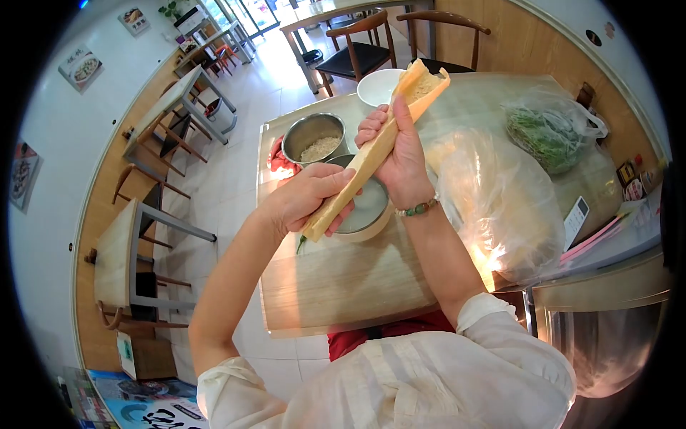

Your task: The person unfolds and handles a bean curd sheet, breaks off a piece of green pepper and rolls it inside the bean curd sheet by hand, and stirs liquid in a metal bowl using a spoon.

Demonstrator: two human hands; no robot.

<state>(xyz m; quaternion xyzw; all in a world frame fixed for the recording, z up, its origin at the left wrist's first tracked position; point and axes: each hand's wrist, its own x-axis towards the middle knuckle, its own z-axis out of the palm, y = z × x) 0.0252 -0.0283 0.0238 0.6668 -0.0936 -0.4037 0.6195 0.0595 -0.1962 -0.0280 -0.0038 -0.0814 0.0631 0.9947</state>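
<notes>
Both hands hold a long, flat tan wrapper roll (370,156) slantwise above the table. Its upper end gapes and shows a pale, grainy filling. My left hand (314,196) pinches the lower end between thumb and fingers. Farther up, my right hand (401,150) grips the roll, thumb pointing along it and fingers curled around. Beneath the hands stands a container of cloudy liquid (370,206), partly hidden by them. Beyond my left hand is a steel bowl (291,143) with pale grains (319,149) in it. A white bowl (375,87) sits behind the roll.
A large clear plastic bag (500,207) takes up the table's right side, with a bag of green vegetables (547,136) behind it. A white phone-like device (576,220) lies at the right edge. Red cloth-like material (279,161) is beside the steel bowl. Chairs (357,58) stand beyond.
</notes>
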